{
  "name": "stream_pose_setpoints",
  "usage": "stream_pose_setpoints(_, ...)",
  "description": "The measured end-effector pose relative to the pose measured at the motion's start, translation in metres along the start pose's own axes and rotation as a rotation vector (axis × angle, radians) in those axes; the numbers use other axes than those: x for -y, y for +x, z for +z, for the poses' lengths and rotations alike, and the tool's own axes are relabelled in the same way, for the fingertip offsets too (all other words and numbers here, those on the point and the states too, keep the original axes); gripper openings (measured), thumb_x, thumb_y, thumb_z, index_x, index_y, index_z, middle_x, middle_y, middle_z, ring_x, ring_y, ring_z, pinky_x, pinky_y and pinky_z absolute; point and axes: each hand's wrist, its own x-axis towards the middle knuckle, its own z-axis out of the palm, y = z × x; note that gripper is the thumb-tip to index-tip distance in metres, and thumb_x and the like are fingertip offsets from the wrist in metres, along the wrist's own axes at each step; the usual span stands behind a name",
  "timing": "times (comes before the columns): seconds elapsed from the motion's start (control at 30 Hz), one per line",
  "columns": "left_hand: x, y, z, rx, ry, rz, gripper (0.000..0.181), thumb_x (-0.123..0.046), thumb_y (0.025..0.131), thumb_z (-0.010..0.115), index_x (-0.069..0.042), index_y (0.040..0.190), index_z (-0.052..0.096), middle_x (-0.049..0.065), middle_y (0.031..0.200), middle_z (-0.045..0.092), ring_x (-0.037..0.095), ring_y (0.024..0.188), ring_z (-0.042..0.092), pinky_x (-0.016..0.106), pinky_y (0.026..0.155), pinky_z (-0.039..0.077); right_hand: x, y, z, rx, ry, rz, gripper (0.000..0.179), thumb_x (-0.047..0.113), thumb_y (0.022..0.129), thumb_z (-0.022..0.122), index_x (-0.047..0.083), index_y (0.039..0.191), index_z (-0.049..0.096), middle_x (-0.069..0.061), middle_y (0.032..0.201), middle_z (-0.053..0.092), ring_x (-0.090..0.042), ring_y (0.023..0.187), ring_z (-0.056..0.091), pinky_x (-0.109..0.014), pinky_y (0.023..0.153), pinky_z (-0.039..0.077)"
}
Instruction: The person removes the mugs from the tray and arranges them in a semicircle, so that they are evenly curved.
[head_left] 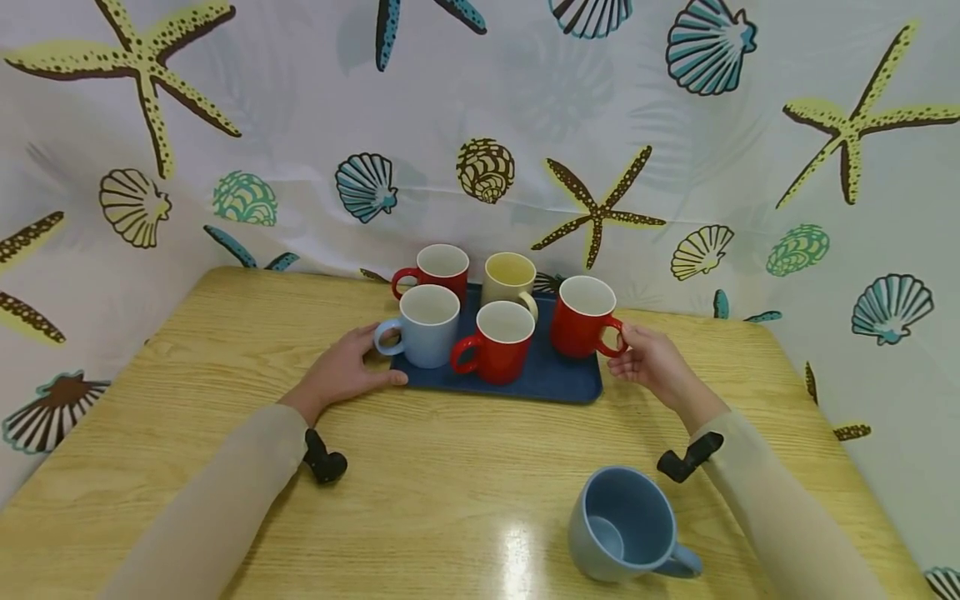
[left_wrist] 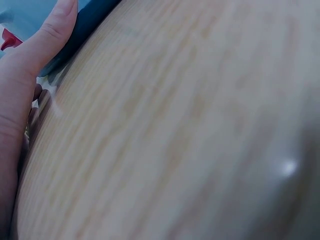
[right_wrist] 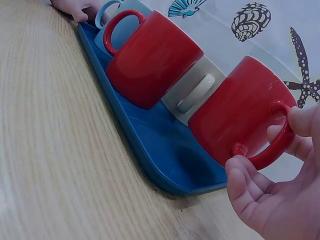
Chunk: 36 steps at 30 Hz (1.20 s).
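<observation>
A dark blue tray point(head_left: 551, 379) bears several mugs. My left hand point(head_left: 348, 367) holds the tray's front left corner, its thumb point(left_wrist: 52, 30) along the rim, beside the handle of a light blue mug point(head_left: 431, 329). With my right hand point(head_left: 656, 367) I pinch the handle of a red mug point(right_wrist: 240, 112), upright over the tray's right end. Whether its base touches the tray I cannot tell. Between them stands another red mug point(head_left: 506, 346), its handle to the left. Behind are a third red mug point(head_left: 446, 262) and a cream mug point(head_left: 498, 287).
A grey-blue mug point(head_left: 622, 529) stands upright on the wooden table point(head_left: 420, 492) near its front, close to my right forearm, its handle pointing right. A white cloth point(head_left: 300, 108) printed with shells and starfish hangs behind the tray and along the sides.
</observation>
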Motion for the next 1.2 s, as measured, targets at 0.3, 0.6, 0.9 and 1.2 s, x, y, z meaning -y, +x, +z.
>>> stream_pose_setpoints(0.3, -0.001, 0.000, 0.000, -0.002, 0.010, 0.000, 0.090, -0.067, 0.070, 0.066, -0.019, 0.142, 0.040, 0.010, 0.144, 0.037, 0.034, 0.129, 0.033, 0.056, 0.100, 0.030, -0.002, -0.019, -0.001, 0.046, 0.014, -0.018, 0.028, 0.028, 0.100, 0.043, 0.007, 0.084, 0.054, -0.012, 0.078, 0.063, -0.022, 0.073, 0.063, -0.031, 0.074, 0.052)
stream_pose_setpoints(0.6, 0.002, -0.001, 0.001, -0.003, 0.015, 0.003, 0.091, -0.068, 0.069, 0.065, -0.020, 0.142, 0.040, 0.010, 0.144, 0.037, 0.034, 0.129, 0.032, 0.057, 0.099, 0.031, -0.007, -0.038, -0.003, 0.085, 0.008, -0.005, 0.027, 0.029, 0.100, 0.044, 0.008, 0.086, 0.054, -0.012, 0.080, 0.062, -0.023, 0.076, 0.061, -0.033, 0.076, 0.051)
stream_pose_setpoints(0.9, 0.001, 0.000, -0.001, 0.003, 0.022, -0.009, 0.093, -0.070, 0.069, 0.064, -0.019, 0.142, 0.040, 0.012, 0.144, 0.037, 0.035, 0.129, 0.033, 0.057, 0.099, 0.031, -0.007, -0.058, -0.001, 0.107, -0.019, 0.006, 0.025, 0.030, 0.099, 0.045, 0.011, 0.087, 0.057, -0.011, 0.082, 0.062, -0.021, 0.078, 0.062, -0.030, 0.076, 0.051)
stream_pose_setpoints(1.2, 0.001, -0.001, -0.001, 0.002, 0.026, 0.000, 0.092, -0.069, 0.070, 0.064, -0.018, 0.143, 0.039, 0.012, 0.144, 0.036, 0.035, 0.129, 0.032, 0.057, 0.099, 0.031, -0.015, -0.074, 0.000, 0.136, -0.047, -0.013, 0.026, 0.028, 0.099, 0.045, 0.008, 0.089, 0.057, -0.011, 0.084, 0.063, -0.022, 0.079, 0.063, -0.031, 0.075, 0.052)
